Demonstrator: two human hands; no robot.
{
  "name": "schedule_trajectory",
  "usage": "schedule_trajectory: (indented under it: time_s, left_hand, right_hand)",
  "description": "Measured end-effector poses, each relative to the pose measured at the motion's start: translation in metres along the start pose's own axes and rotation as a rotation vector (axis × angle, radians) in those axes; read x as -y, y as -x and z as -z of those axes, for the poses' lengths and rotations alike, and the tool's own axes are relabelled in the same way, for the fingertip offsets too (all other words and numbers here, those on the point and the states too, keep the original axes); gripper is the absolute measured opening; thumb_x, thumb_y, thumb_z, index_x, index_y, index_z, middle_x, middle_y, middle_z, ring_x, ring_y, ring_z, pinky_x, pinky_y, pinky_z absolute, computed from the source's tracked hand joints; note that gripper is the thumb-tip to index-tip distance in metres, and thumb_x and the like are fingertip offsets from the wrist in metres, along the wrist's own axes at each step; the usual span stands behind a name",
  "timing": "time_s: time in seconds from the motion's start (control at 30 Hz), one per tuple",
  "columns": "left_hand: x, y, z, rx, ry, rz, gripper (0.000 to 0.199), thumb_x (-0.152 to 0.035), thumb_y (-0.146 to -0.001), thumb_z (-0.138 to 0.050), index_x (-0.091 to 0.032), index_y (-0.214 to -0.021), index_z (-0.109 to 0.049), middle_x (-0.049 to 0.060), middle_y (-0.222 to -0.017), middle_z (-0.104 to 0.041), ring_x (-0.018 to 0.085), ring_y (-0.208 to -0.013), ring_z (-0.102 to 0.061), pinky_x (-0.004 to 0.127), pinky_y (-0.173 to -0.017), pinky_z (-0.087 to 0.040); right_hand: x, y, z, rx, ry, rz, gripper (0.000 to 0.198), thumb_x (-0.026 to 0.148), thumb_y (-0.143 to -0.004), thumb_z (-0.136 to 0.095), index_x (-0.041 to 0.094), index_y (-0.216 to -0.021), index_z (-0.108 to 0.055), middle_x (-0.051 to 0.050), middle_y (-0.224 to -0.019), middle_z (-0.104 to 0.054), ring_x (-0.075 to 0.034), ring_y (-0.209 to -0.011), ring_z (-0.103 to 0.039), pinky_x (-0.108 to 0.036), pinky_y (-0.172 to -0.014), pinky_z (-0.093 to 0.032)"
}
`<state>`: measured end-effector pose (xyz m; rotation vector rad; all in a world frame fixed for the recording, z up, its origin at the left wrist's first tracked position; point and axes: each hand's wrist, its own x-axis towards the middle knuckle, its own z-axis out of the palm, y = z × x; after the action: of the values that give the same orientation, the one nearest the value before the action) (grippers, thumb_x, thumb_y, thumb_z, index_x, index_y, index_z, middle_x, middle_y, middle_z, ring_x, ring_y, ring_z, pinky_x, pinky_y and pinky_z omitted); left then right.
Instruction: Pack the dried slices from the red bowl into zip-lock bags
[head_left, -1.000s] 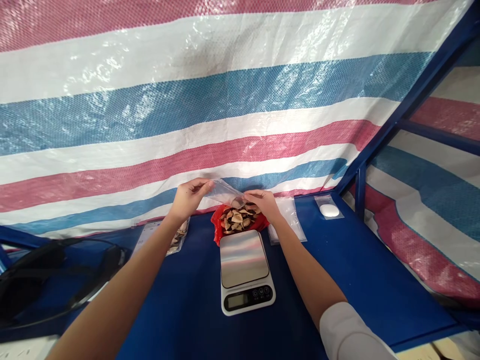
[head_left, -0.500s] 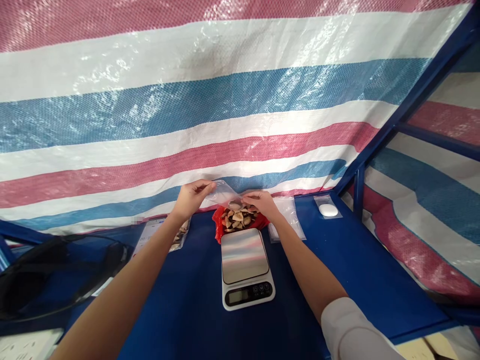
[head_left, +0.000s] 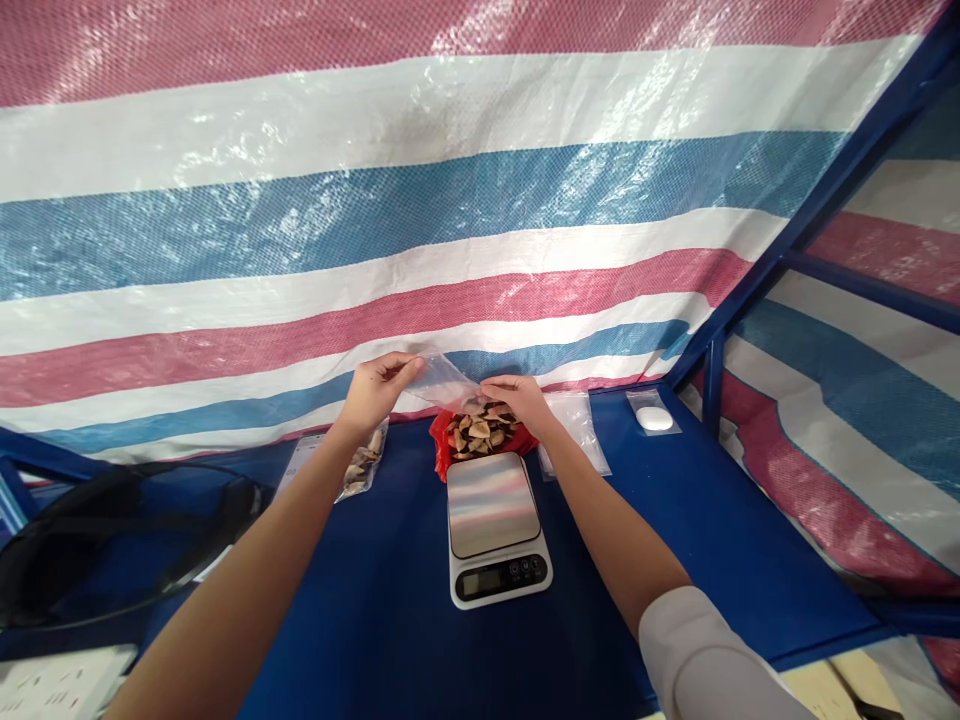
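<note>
Your left fingers (head_left: pixel 409 372) and right fingers (head_left: pixel 498 386) pinch a clear plastic bag (head_left: pixel 441 380) mid-frame, its long axis sloping down rightward.

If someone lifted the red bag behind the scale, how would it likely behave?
The red bag would probably sag and shift shape, as its plastic looks thin and crumpled. The loose brownish pieces heaped in its open top could spill if tilted; they look dry, so perhaps light for their bulk.
</note>
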<state>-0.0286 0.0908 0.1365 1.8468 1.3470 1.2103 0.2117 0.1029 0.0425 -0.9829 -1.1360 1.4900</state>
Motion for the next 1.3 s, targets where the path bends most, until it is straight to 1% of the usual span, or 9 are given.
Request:
schedule_trajectory:
  time_s: [0.23,0.5,0.63,0.8,0.93,1.03,1.1,1.17,1.3]
  left_hand:
    - [0.008,0.001,0.006,-0.012,0.038,-0.004,0.053,-0.069,-0.077,-0.073,-0.017,-0.087,-0.078,0.009,-0.085,-0.078,0.024,-0.083,-0.072,0.035,-0.081,-0.059]
    - [0.007,0.005,0.008,-0.057,0.043,-0.031,0.039,-0.056,-0.081,-0.073,-0.018,-0.083,-0.078,0.008,-0.083,-0.079,0.022,-0.078,-0.072,0.032,-0.077,-0.058]
    - [0.010,0.009,0.014,-0.106,0.085,-0.019,0.035,-0.053,-0.080,-0.074,-0.018,-0.083,-0.078,0.007,-0.082,-0.078,0.021,-0.075,-0.072,0.033,-0.076,-0.059]
    - [0.019,0.021,0.024,-0.135,0.125,0.023,0.046,-0.063,-0.075,-0.078,-0.017,-0.084,-0.077,0.008,-0.083,-0.078,0.022,-0.075,-0.072,0.036,-0.077,-0.059]
    - [0.027,0.039,0.026,-0.098,0.176,0.083,0.056,-0.068,-0.068,-0.082,-0.017,-0.093,-0.077,0.008,-0.082,-0.079,0.023,-0.073,-0.073,0.036,-0.076,-0.059]
    - [0.032,0.054,0.021,-0.035,0.184,0.148,0.055,-0.064,-0.066,-0.085,-0.018,-0.096,-0.078,0.007,-0.082,-0.079,0.024,-0.075,-0.074,0.035,-0.077,-0.059]
    - [0.034,0.063,0.014,-0.021,0.179,0.165,0.050,-0.061,-0.069,-0.085,-0.018,-0.095,-0.080,0.008,-0.084,-0.079,0.025,-0.079,-0.074,0.035,-0.080,-0.058]
    - [0.038,0.071,0.005,-0.054,0.218,0.157,0.046,-0.060,-0.072,-0.083,-0.018,-0.091,-0.081,0.008,-0.083,-0.079,0.025,-0.080,-0.073,0.034,-0.082,-0.057]
    - [0.047,0.085,-0.014,-0.167,0.436,0.165,0.041,-0.055,-0.073,-0.084,-0.017,-0.088,-0.080,0.006,-0.081,-0.077,0.021,-0.072,-0.071,0.035,-0.078,-0.058]
  right_hand:
    - [-0.001,0.006,-0.006,0.030,0.090,0.010,0.029,0.043,-0.068,-0.083,0.021,-0.086,-0.082,-0.004,-0.092,-0.080,-0.024,-0.089,-0.073,-0.034,-0.075,-0.064]
    - [-0.001,0.009,-0.010,0.033,0.091,0.036,0.030,0.046,-0.068,-0.081,0.023,-0.087,-0.080,-0.004,-0.092,-0.079,-0.025,-0.089,-0.073,-0.036,-0.072,-0.064]
    - [-0.002,0.009,-0.015,-0.020,0.073,0.105,0.031,0.047,-0.070,-0.081,0.022,-0.089,-0.080,-0.003,-0.089,-0.079,-0.025,-0.088,-0.074,-0.036,-0.074,-0.065]
    - [-0.004,0.012,-0.025,-0.023,0.027,0.116,0.032,0.045,-0.070,-0.082,0.021,-0.092,-0.080,-0.003,-0.090,-0.079,-0.024,-0.086,-0.074,-0.036,-0.078,-0.065]
    - [0.000,0.017,-0.032,-0.047,0.025,0.122,0.034,0.046,-0.071,-0.081,0.020,-0.094,-0.079,-0.004,-0.090,-0.079,-0.024,-0.087,-0.074,-0.036,-0.077,-0.065]
    - [0.003,0.023,-0.035,-0.060,0.070,0.159,0.035,0.047,-0.071,-0.081,0.021,-0.094,-0.079,-0.004,-0.093,-0.080,-0.024,-0.089,-0.075,-0.035,-0.077,-0.064]
    - [0.003,0.027,-0.036,-0.069,0.097,0.203,0.036,0.048,-0.071,-0.081,0.022,-0.096,-0.079,-0.005,-0.096,-0.081,-0.025,-0.092,-0.076,-0.035,-0.081,-0.064]
    - [0.001,0.033,-0.036,-0.093,0.104,0.245,0.038,0.049,-0.072,-0.081,0.023,-0.100,-0.079,-0.004,-0.099,-0.081,-0.025,-0.096,-0.076,-0.036,-0.086,-0.063]
    - [-0.006,0.046,-0.035,-0.187,0.092,0.306,0.047,0.048,-0.073,-0.082,0.024,-0.114,-0.077,-0.004,-0.103,-0.081,-0.025,-0.099,-0.076,-0.039,-0.092,-0.062]
